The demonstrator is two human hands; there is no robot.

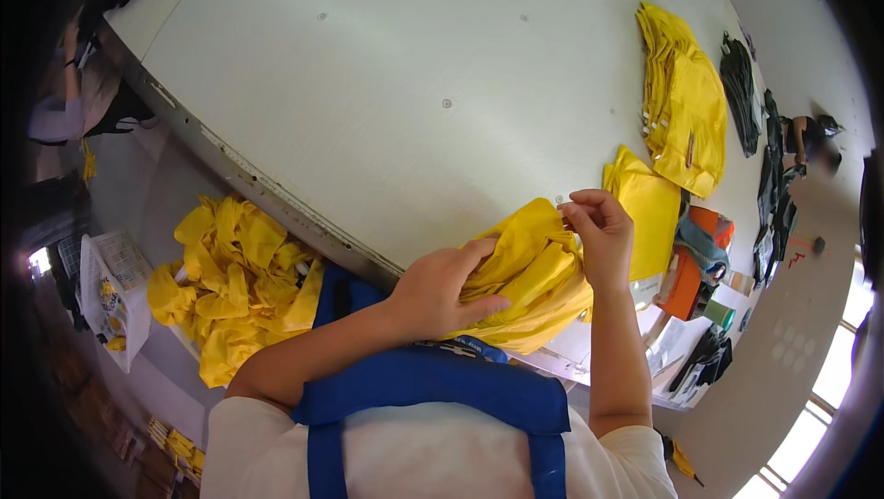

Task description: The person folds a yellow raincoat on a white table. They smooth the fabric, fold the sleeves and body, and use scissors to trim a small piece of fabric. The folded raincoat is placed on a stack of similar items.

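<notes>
A folded bundle of thin, shiny yellow fabric (529, 292) lies at the near table edge, in front of my body. My left hand (449, 285) grips its left side, the thumb and fingers spread over the folds. At the bundle's upper right corner my right hand (599, 227) is closed in a pinch; what is between the fingertips is too small to make out. Just beyond the right hand lies a flat yellow fabric piece (645, 204). Farther right is a neat stack of yellow fabric pieces (683, 98), with layered edges.
Crumpled yellow fabric (241, 283) is heaped below the table's left edge, near my left arm. An orange box (686, 273) with a blue cloth stands at the right. Black folded pieces (739, 89) lie along the far right. Other people are at the left and far right.
</notes>
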